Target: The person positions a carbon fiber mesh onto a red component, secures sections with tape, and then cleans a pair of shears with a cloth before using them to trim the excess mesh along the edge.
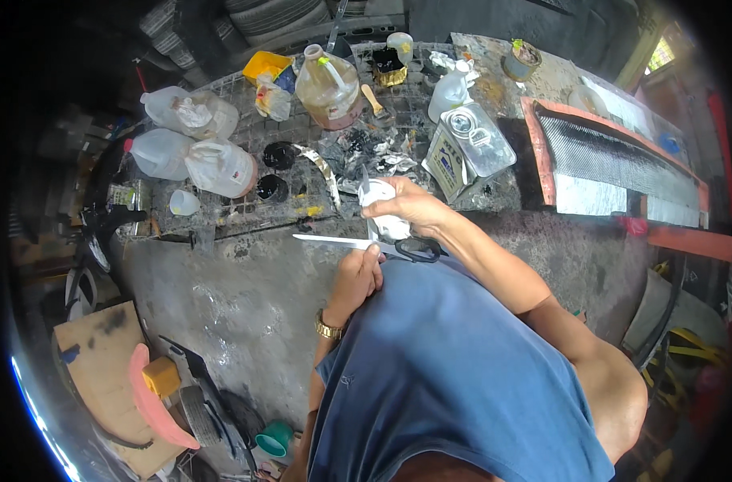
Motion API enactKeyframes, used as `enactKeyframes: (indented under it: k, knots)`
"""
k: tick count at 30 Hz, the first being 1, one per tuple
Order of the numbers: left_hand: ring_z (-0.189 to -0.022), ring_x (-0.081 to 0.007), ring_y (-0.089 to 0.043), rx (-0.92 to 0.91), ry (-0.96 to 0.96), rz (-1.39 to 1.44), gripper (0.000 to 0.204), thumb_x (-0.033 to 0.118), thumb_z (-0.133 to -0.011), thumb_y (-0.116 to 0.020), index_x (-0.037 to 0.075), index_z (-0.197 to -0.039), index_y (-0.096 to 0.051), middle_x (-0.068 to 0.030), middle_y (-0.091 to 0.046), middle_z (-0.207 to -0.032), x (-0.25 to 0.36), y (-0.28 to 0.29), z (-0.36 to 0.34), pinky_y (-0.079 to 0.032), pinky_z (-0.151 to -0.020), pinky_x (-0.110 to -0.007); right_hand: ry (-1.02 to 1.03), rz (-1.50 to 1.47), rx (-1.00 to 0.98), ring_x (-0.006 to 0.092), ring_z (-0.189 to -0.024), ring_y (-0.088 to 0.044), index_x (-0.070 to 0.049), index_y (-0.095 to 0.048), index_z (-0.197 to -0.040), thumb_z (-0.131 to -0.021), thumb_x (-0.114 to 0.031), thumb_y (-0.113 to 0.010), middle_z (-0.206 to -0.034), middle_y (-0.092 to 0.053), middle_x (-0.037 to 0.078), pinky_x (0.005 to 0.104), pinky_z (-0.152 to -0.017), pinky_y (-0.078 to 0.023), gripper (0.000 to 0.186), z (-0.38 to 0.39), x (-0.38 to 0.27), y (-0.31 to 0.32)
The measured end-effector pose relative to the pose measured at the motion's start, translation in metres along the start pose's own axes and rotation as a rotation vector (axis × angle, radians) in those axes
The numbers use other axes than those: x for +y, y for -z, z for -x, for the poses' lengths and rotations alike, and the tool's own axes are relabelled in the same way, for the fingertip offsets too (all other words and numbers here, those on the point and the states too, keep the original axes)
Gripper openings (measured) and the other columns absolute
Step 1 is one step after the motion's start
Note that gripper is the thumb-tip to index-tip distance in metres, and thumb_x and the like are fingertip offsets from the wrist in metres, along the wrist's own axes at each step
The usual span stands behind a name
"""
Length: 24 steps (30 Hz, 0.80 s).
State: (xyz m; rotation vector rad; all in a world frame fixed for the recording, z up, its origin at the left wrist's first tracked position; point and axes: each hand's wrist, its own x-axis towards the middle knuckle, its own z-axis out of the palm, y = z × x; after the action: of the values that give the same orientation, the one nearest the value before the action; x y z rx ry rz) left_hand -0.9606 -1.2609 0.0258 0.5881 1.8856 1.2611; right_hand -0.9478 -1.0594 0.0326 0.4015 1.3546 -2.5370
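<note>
Scissors [334, 240] with black handles are spread wide in front of my body, one blade pointing left and the other upward. My left hand [356, 281], below the pivot, grips them with the thumb on the metal. In my right hand [414, 207] is a crumpled white cloth [392, 227], pinched around the upright blade, whose tip sticks out above. The fingers behind the cloth are partly hidden. Just beyond my hands lie crumpled, black-stained scraps [374, 149] and a curved strip [322, 169] on the workbench [302, 210].
Several plastic jugs [221, 169] stand at the bench's left, with a large brown-tinted jug [326, 88] farther back. A rectangular tin [449, 165] and a clear container [490, 145] are on the right, near an orange-edged mould with black woven sheet [599, 145]. Cardboard [101, 353] lies lower left.
</note>
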Motion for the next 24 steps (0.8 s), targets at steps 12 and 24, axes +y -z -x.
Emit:
enactKeyframes:
  k: [12,24]
  knots:
    - [-0.040,-0.0079,-0.044,-0.004,0.104,0.051,0.045,0.031,-0.104,-0.041,-0.005,-0.087,-0.062,-0.0039,-0.057,-0.054,0.005,-0.011,0.009,-0.038,-0.043,-0.025,0.045,0.222,0.092,0.0097,-0.071,-0.063,-0.003,-0.067,-0.093,-0.082,-0.016,-0.078,-0.083,-0.069,0.004,0.0251,-0.063,-0.050,0.020,-0.015,-0.010,0.020]
    - [-0.041,-0.0058,-0.043,0.043,0.187,0.250,0.044,0.031,-0.104,-0.040,-0.005,-0.088,-0.061,-0.0042,-0.057,-0.055,-0.003,-0.006,0.016,-0.036,-0.043,-0.023,0.013,0.589,0.089,0.0171,-0.101,-0.061,0.006,-0.055,-0.123,-0.089,-0.033,-0.068,-0.115,-0.064,0.013,0.0339,-0.090,-0.048,0.053,0.039,0.014,0.006]
